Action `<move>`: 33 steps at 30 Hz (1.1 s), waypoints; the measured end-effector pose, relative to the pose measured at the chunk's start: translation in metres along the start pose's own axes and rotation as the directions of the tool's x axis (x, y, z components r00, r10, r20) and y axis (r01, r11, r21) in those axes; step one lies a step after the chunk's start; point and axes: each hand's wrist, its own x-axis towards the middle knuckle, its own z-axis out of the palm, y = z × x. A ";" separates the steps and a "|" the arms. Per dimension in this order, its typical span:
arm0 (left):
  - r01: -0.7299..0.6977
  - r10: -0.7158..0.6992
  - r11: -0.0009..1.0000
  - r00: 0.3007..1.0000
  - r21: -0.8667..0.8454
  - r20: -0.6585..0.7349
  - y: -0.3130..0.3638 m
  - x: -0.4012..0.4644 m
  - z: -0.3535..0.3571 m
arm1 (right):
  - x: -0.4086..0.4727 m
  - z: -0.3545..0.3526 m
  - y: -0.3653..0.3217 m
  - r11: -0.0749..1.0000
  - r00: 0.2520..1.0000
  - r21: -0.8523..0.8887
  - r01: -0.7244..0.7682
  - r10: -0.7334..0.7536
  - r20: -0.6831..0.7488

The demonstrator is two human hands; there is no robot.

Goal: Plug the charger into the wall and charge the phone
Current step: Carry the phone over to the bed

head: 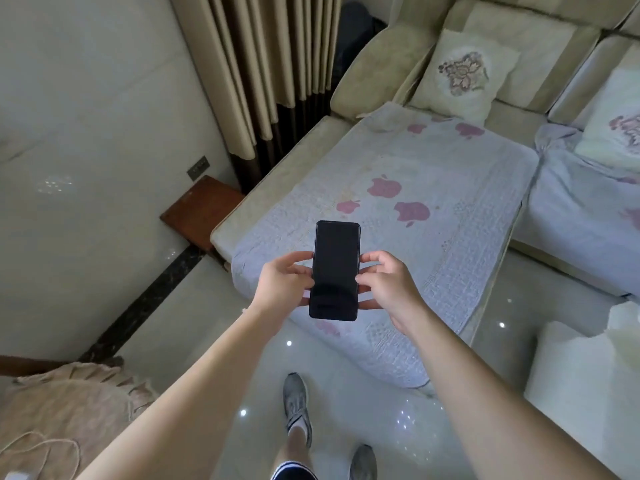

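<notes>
A black phone (pixel 334 268) with a dark screen is held upright in the air over the front corner of the sofa seat. My left hand (pixel 282 285) grips its left edge and my right hand (pixel 389 289) grips its right edge. A grey wall socket (pixel 198 167) sits low on the white wall to the left, above a small brown wooden stand (pixel 199 209). At the bottom left a white charger block (pixel 15 475) with a pale cable (pixel 45 448) lies on a beige ruffled cloth (pixel 69 403).
A cream sofa (pixel 381 64) with a pale quilted cover (pixel 433 209) fills the right. Embroidered cushions (pixel 464 74) lean at its back. Beige curtains (pixel 270 64) hang behind the stand. Glossy tiled floor (pixel 207 323) and my grey shoes (pixel 296 400) lie below.
</notes>
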 end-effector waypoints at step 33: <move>0.112 -0.139 0.935 0.989 0.338 0.058 -0.115 0.477 0.074 | 0.441 -0.001 0.161 0.964 0.971 0.184 -0.193 0.214 -0.106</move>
